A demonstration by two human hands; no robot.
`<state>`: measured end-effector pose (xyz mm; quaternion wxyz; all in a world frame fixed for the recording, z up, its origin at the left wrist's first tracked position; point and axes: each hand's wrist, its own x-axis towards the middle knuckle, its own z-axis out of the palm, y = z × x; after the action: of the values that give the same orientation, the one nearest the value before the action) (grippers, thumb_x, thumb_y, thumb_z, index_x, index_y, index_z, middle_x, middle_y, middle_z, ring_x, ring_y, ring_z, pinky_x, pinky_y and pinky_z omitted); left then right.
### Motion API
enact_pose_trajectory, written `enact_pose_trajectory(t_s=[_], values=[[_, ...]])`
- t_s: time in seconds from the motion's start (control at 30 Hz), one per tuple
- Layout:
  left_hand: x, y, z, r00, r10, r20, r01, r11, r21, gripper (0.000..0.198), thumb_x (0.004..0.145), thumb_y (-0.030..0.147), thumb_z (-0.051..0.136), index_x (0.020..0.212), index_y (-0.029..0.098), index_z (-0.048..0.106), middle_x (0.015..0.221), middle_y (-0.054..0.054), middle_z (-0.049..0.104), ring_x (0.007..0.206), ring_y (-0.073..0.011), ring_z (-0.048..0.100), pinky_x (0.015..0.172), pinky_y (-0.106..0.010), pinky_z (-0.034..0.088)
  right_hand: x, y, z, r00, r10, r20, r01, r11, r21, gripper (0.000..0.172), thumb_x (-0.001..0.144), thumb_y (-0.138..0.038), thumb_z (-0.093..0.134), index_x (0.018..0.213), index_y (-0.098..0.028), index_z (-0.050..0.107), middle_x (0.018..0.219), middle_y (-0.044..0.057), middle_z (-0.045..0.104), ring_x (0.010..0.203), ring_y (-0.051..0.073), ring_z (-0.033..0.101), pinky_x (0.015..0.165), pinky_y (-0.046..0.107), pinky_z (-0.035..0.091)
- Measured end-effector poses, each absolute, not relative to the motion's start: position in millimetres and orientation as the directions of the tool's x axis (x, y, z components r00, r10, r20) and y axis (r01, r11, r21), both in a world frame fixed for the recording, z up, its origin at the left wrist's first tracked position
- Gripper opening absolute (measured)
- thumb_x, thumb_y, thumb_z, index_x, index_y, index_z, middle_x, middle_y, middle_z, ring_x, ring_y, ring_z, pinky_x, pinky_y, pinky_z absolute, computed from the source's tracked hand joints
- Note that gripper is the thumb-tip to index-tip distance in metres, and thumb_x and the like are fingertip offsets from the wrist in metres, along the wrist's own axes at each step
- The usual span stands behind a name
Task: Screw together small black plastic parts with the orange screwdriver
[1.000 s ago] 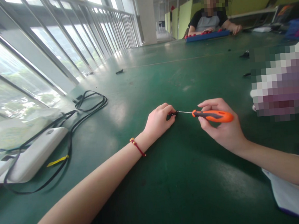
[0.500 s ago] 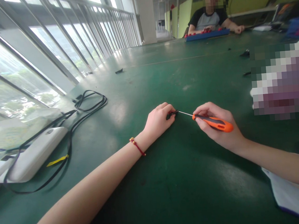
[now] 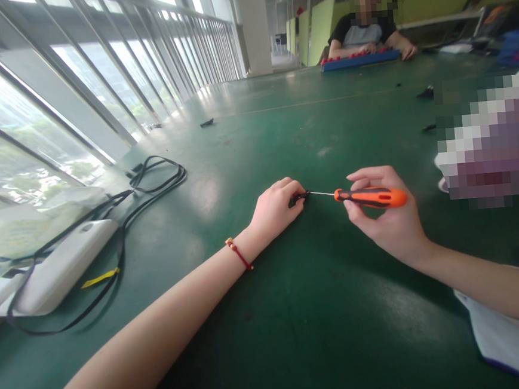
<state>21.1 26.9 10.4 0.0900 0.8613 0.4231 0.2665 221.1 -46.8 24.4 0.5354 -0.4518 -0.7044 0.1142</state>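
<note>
My left hand (image 3: 277, 206) rests on the green table (image 3: 269, 313), its fingers pinched around a small black part (image 3: 301, 196). Most of that part is hidden by the fingers, and its kind cannot be made out. From the right, my right hand (image 3: 390, 223) holds an orange and black screwdriver (image 3: 372, 197) by its handle, the thumb below and the fingers above and behind. The thin metal shaft points left, lying nearly level, and its tip meets the black part at my left fingertips.
On the left lie a white power strip (image 3: 63, 270), a looped black cable (image 3: 158, 166) and a plastic bag (image 3: 32, 227) beside the railing. Small black pieces (image 3: 207, 123) are scattered farther off. Across the table, a person (image 3: 366, 33) sits behind a blue tray (image 3: 361, 60) with red items.
The screwdriver's handle has swung up to nearly level, and my right hand has shifted slightly right with its fingers looser around it. My left hand has stayed in place.
</note>
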Motion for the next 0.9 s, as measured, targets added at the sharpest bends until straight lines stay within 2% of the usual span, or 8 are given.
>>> enact_pose_trajectory(t_s=[0.07, 0.17, 0.23, 0.33, 0.43, 0.6, 0.8, 0.9], values=[[21.3, 26.5, 10.5, 0.501, 0.775, 0.385, 0.680, -0.628, 0.379, 0.012, 0.084, 0.019, 0.054, 0.089, 0.020, 0.064, 0.096, -0.003, 0.065, 0.086, -0.0165, 0.062, 0.072, -0.027, 0.049, 222.0, -45.9, 23.4, -0.024, 0.771, 0.637, 0.480, 0.567, -0.669, 0.033, 0.078, -0.019, 0.065, 0.108, -0.026, 0.052, 0.071, -0.003, 0.053, 0.062, 0.015, 0.056, 0.060, 0.029, 0.048], [21.8, 25.9, 10.8, 0.497, 0.778, 0.385, 0.681, -0.624, 0.383, 0.011, 0.084, 0.019, 0.054, 0.089, 0.020, 0.064, 0.097, -0.003, 0.066, 0.086, -0.0165, 0.062, 0.073, -0.027, 0.049, 222.7, -47.4, 23.8, -0.087, 0.817, 0.571, 0.493, 0.533, -0.688, 0.017, 0.082, -0.022, 0.063, 0.097, -0.025, 0.056, 0.060, -0.006, 0.051, 0.050, 0.012, 0.050, 0.052, 0.027, 0.042], [22.0, 25.7, 11.0, 0.493, 0.780, 0.385, 0.682, -0.621, 0.386, 0.011, 0.084, 0.019, 0.054, 0.088, 0.020, 0.064, 0.096, -0.003, 0.066, 0.086, -0.0165, 0.062, 0.073, -0.027, 0.049, 222.1, -48.9, 24.7, -0.098, 0.812, 0.575, 0.524, 0.533, -0.664, 0.009, 0.082, -0.021, 0.063, 0.089, -0.025, 0.058, 0.064, -0.004, 0.057, 0.053, 0.012, 0.055, 0.053, 0.026, 0.044], [22.0, 25.7, 11.3, 0.494, 0.779, 0.386, 0.680, -0.623, 0.386, 0.011, 0.083, 0.018, 0.055, 0.088, 0.020, 0.064, 0.095, -0.003, 0.065, 0.086, -0.0166, 0.062, 0.073, -0.027, 0.049, 220.9, -48.9, 25.3, -0.041, 0.758, 0.651, 0.538, 0.565, -0.625, 0.019, 0.079, -0.017, 0.065, 0.094, -0.026, 0.057, 0.077, -0.001, 0.063, 0.066, 0.015, 0.061, 0.060, 0.027, 0.049], [21.6, 25.7, 11.5, 0.499, 0.777, 0.385, 0.678, -0.626, 0.386, 0.012, 0.083, 0.018, 0.055, 0.089, 0.020, 0.064, 0.095, -0.002, 0.066, 0.086, -0.0166, 0.062, 0.073, -0.027, 0.049, 221.2, -47.5, 24.8, -0.023, 0.755, 0.656, 0.502, 0.576, -0.645, 0.031, 0.077, -0.016, 0.065, 0.104, -0.026, 0.055, 0.072, -0.003, 0.057, 0.061, 0.014, 0.058, 0.060, 0.028, 0.049], [21.7, 25.8, 11.7, 0.497, 0.777, 0.386, 0.678, -0.625, 0.387, 0.011, 0.084, 0.019, 0.054, 0.088, 0.020, 0.064, 0.096, -0.003, 0.066, 0.086, -0.0167, 0.062, 0.072, -0.027, 0.049, 223.0, -49.4, 25.1, -0.111, 0.809, 0.577, 0.536, 0.538, -0.651, 0.008, 0.082, -0.022, 0.063, 0.088, -0.026, 0.059, 0.065, -0.004, 0.060, 0.053, 0.013, 0.057, 0.051, 0.026, 0.044], [22.1, 26.1, 11.5, 0.509, 0.772, 0.381, 0.676, -0.632, 0.379, 0.012, 0.084, 0.019, 0.053, 0.089, 0.021, 0.064, 0.095, -0.003, 0.066, 0.087, -0.0168, 0.062, 0.073, -0.027, 0.049, 221.2, -47.6, 24.9, -0.050, 0.740, 0.671, 0.537, 0.586, -0.607, 0.028, 0.076, -0.016, 0.065, 0.101, -0.026, 0.056, 0.082, 0.000, 0.064, 0.073, 0.017, 0.064, 0.065, 0.028, 0.053], [22.0, 26.0, 11.2, 0.512, 0.769, 0.383, 0.673, -0.636, 0.377, 0.012, 0.084, 0.019, 0.053, 0.089, 0.021, 0.064, 0.095, -0.003, 0.066, 0.087, -0.0166, 0.062, 0.073, -0.027, 0.049, 221.3, -45.5, 24.8, -0.069, 0.772, 0.631, 0.521, 0.568, -0.637, 0.020, 0.077, -0.017, 0.064, 0.094, -0.025, 0.058, 0.080, 0.000, 0.063, 0.071, 0.016, 0.063, 0.063, 0.028, 0.052]])
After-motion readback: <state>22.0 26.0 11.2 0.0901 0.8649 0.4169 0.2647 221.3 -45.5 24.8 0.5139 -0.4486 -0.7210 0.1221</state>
